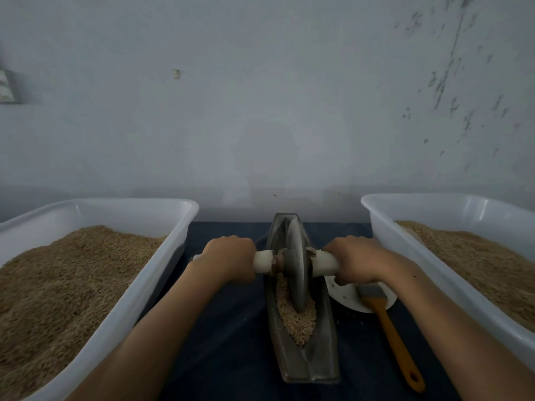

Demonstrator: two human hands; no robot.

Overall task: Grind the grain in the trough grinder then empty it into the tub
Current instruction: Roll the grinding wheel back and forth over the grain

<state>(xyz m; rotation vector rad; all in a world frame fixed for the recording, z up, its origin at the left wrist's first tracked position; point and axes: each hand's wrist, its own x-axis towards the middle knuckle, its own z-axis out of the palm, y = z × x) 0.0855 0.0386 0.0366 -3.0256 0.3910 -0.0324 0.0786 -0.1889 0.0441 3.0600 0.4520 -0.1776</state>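
two hands, left hand (228, 257) and right hand (354, 260), grip the axle handle (325, 263) crosswise; trough grinder (301, 357) runs lengthwise between them.

The counter (231, 314) is covered by a dark blue cloth and is set against a pale wall. At its left, a white plastic tub (162, 273) filled with brown grain is placed; at its right, a second white tub (405, 256), likewise filled, is placed. Between them, the long metal trough grinder (315, 363) is laid lengthwise, grain held in its channel. Just right of the trough, a white plate (347, 299) is set, and a brush (390, 334) with an orange handle is rested across it, its handle end lying on the cloth.
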